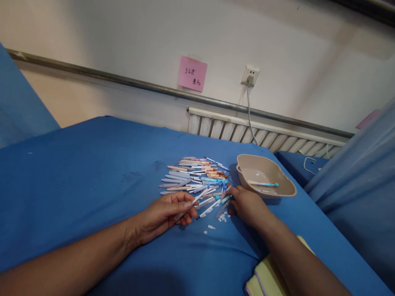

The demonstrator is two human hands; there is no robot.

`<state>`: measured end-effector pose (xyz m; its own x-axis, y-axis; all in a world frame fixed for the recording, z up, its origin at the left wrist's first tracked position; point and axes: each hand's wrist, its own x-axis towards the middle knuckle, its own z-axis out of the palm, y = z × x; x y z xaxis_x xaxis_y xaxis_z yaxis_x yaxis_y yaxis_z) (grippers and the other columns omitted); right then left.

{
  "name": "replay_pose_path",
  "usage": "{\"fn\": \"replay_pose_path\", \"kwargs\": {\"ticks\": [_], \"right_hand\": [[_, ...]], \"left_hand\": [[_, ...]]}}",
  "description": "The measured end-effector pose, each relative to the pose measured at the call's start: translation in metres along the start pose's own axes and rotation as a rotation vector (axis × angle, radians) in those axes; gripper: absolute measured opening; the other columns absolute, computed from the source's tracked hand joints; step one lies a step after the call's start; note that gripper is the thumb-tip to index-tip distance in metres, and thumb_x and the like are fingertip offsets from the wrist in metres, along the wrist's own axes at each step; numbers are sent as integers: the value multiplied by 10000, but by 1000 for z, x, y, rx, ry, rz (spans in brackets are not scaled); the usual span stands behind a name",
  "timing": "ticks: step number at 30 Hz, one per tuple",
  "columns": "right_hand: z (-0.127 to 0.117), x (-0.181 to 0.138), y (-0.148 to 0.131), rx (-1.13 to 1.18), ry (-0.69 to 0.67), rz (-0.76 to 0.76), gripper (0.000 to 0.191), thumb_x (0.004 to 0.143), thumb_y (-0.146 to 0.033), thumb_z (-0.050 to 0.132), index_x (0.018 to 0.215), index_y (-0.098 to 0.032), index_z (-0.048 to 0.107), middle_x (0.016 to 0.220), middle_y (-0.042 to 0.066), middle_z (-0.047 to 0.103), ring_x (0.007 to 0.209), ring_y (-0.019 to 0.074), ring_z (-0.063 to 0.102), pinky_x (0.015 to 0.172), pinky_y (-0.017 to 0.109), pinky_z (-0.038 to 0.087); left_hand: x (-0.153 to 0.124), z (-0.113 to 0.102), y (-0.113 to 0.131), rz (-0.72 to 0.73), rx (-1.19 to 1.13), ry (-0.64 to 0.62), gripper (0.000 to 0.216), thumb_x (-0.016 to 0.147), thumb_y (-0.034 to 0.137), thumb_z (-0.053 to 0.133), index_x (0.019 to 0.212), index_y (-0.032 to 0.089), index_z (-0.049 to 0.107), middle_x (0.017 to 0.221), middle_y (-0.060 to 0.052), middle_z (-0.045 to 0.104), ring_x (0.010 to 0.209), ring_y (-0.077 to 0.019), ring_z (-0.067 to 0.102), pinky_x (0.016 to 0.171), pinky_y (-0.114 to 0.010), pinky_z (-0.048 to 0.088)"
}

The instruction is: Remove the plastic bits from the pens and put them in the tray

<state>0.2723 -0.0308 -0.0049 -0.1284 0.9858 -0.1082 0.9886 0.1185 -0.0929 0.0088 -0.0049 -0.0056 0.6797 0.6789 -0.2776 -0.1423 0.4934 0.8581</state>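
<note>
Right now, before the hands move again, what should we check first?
1. Is the left hand holding the white pen between its fingers: ok.
2. Is the right hand on the pen pile, fingertips touching pens: ok.
3. Is the tray flat beside the right hand, with one teal-tipped pen inside: ok.
4. Is the blue cloth free of loose pieces: not ok, small white bits lie by the pile.
5. Is the right hand pinching anything: cannot tell.

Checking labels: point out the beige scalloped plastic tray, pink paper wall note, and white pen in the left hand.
Beige scalloped plastic tray (259,168), head view, bare inner floor.
Pink paper wall note (192,73), head view, centre.
White pen (200,196), head view, mid-barrel.
</note>
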Motion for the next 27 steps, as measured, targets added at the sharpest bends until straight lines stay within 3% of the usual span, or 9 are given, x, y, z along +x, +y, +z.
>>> {"fn": "replay_pose_path", "kwargs": {"ticks": [10,14,21,27], "right_hand": [[4,1,-1,-3,36,-59,113,856,-218,522,914,-171,606,983,89,598,918,208,578,775,268,389],[7,2,1,-18,28,-87,120,856,-210,516,936,-161,591,997,106,620,933,228,574,801,293,381],[3,-2,-2,37,50,-43,126,900,-228,446,955,-166,542,908,78,671,806,210,626,661,272,367],[2,-4,-8,102,62,-86,127,910,-234,437,948,-177,543,943,82,668,809,191,627,655,263,348]], "left_hand": [[0,1,1,-5,6,6,205,770,296,698,876,139,621,754,-51,691,602,-114,606,568,-211,438],[0,1,1,-18,2,13,226,759,317,709,863,137,618,755,-58,693,600,-118,608,571,-215,442],[-1,3,1,-14,14,18,225,769,325,698,862,131,636,751,-59,697,587,-117,609,562,-218,442],[1,3,-1,-23,5,37,240,777,350,686,865,130,645,755,-68,715,573,-119,615,546,-218,443]]}}
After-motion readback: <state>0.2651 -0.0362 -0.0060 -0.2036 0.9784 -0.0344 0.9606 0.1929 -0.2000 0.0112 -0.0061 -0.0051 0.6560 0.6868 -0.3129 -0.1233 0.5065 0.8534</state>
